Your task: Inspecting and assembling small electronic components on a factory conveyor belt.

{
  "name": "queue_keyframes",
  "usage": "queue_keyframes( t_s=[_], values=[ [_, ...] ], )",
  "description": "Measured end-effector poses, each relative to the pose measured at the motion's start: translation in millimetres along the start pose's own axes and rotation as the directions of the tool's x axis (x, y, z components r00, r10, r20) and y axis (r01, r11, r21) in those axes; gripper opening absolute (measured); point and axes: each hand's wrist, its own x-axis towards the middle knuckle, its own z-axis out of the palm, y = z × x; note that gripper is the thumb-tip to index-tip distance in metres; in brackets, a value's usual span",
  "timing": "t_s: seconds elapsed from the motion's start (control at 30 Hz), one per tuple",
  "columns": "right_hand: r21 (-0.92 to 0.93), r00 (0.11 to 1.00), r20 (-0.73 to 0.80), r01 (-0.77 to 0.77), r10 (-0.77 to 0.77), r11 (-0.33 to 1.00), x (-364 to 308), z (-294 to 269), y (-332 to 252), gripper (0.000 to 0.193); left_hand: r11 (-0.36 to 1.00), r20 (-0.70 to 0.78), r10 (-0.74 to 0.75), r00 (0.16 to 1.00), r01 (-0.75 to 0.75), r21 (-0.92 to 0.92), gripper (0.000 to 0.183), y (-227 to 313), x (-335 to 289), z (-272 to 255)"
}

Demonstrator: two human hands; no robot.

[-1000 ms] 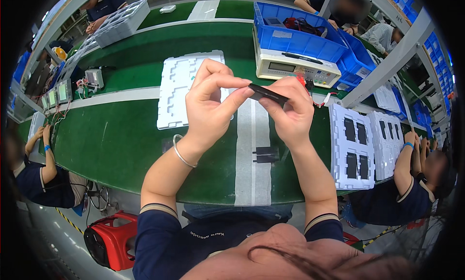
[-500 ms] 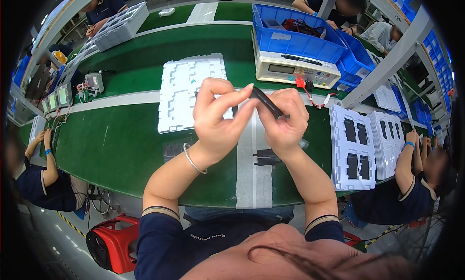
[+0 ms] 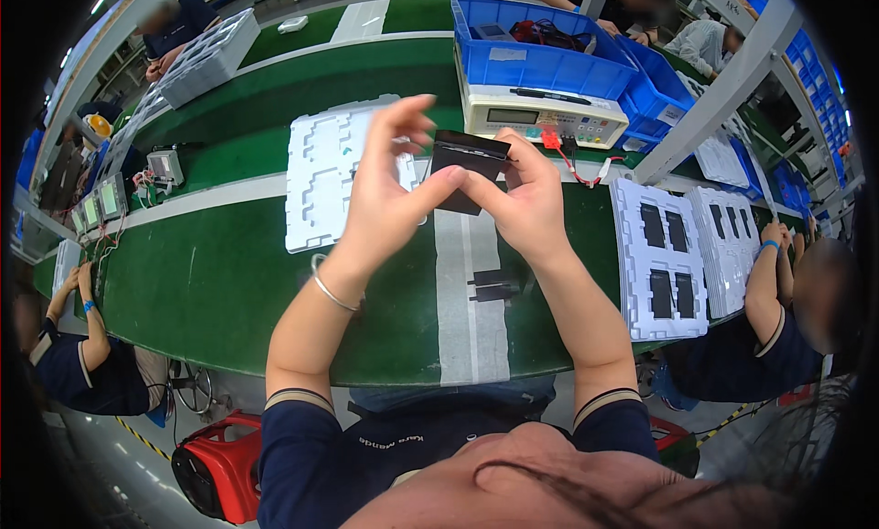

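Observation:
My right hand (image 3: 529, 195) grips a flat black battery (image 3: 462, 185) above the table, its thumb on the near face. The battery is tilted, and a shiny black strip shows along its top. My left hand (image 3: 389, 172) is beside it with fingers spread and raised, only the thumb touching the battery's face. Below my hands, a dark flat piece with thin tabs (image 3: 493, 286) lies on the pale strip of the green table. Behind my left hand is a white moulded tray (image 3: 316, 176).
At right, white trays (image 3: 632, 263) hold several black batteries. A bench meter (image 3: 545, 117) with red and black leads stands at the back, a blue bin (image 3: 549, 66) on top. A grey post (image 3: 723, 94) rises at right. Co-workers sit on both sides and across the table.
My left hand has let its fingers off the battery and spread them. The battery has turned from edge-on to show its broad face. The view has shifted slightly.

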Motion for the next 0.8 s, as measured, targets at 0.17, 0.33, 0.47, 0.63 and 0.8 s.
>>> queue_keyframes(
  t_s=[0.17,0.33,0.47,0.63,0.8],
  values=[
    [0.201,1.0,0.007,0.001,-0.003,0.98,1.9,-5.7,-9.2,0.021,0.966,0.274,-0.156,0.949,0.205,-0.16,0.017,10.4,2.5,-11.4],
    [0.292,0.994,0.088,0.031,-0.059,0.956,3.5,-18.7,-24.2,0.015,0.954,0.257,-0.127,0.958,0.189,-0.234,0.014,12.7,-0.9,-11.5],
    [0.265,0.998,0.018,0.056,-0.063,0.963,2.7,-17.3,-23.5,0.012,0.954,0.216,-0.109,0.97,0.163,-0.25,0.014,10.1,-4.3,-4.9],
    [-0.278,0.865,-0.108,0.448,-0.491,0.85,-0.6,-14.3,-18.7,0.017,0.993,0.034,0.119,0.992,-0.119,0.007,0.016,10.4,-13.3,9.1],
    [-0.322,0.798,-0.233,0.476,-0.556,0.818,-8.8,3.0,-14.9,0.022,0.846,-0.032,0.478,0.878,-0.451,0.284,0.03,7.8,-16.7,15.4]
  ],
)
